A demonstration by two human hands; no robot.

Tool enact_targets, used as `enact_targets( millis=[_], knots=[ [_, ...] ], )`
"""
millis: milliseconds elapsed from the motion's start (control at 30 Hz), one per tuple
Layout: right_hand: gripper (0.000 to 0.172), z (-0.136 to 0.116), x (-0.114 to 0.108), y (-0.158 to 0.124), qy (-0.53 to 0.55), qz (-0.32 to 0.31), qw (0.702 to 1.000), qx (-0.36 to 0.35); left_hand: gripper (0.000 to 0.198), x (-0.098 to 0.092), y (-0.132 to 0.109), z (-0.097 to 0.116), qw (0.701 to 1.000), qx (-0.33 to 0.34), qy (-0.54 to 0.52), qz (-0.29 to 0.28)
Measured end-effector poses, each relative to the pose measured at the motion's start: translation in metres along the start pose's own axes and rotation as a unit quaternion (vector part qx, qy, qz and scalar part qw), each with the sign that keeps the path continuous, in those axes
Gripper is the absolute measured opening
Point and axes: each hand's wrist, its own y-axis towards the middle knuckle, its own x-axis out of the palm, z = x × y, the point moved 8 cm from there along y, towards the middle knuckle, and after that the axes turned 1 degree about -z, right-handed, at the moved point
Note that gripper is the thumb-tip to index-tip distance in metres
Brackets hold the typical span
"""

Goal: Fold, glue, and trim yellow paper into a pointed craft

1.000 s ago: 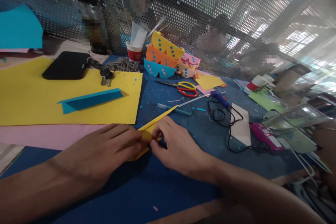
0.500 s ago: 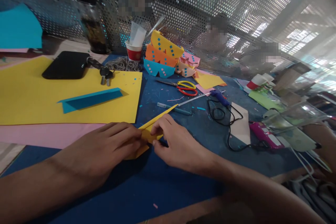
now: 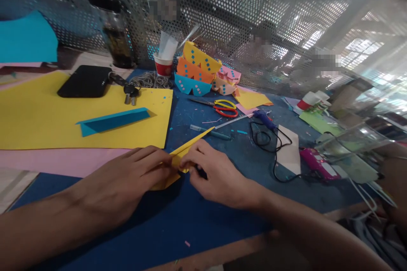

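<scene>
A folded piece of yellow paper (image 3: 192,140) lies slantwise between my hands, just above the blue table top (image 3: 203,224). My left hand (image 3: 140,173) is closed on its near left end, fingers bent over it. The fingers of my right hand (image 3: 213,171) curl in a pinch at the paper's near edge, and the thumb sits below. Part of the paper is covered by my fingers. Left of them, a folded blue paper strip (image 3: 114,122) rests on a large yellow sheet (image 3: 38,123). Just beyond the paper lies a capped pen (image 3: 219,134).
Scissors (image 3: 225,108) and a glue gun (image 3: 265,119) with a looping black cord lie farther off. Folded paper shapes with small squares (image 3: 197,67) stand by the perforated metal screen, beside a red-and-white cup (image 3: 163,65). A phone (image 3: 85,81), keys (image 3: 130,95) and a jar (image 3: 117,44) are at left.
My right fingers have curled in tighter at the paper's edge and shifted slightly. My left hand keeps its place on the paper. The whole view has tilted a little.
</scene>
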Motion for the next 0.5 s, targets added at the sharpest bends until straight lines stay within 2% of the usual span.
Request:
enact_targets(
  millis=[100, 267, 333, 500],
  knots=[
    [0.031, -0.008, -0.001, -0.005, -0.082, -0.001, 0.993, -0.088, 0.056, -0.002, 0.001, 0.0, 1.0, -0.003, 0.003, 0.0],
    [0.029, -0.025, 0.001, -0.01, -0.238, -0.025, 0.951, -0.197, 0.062, -0.002, 0.0, 0.0, 1.0, -0.002, 0.013, -0.004],
    [0.03, -0.028, 0.0, -0.011, -0.26, -0.027, 0.941, -0.214, 0.063, -0.001, -0.002, -0.001, 1.0, -0.013, 0.015, -0.013],
    [0.029, -0.029, -0.002, -0.014, -0.268, -0.024, 0.934, -0.235, 0.065, -0.005, -0.004, 0.002, 0.999, -0.005, 0.025, 0.022]
  ],
)
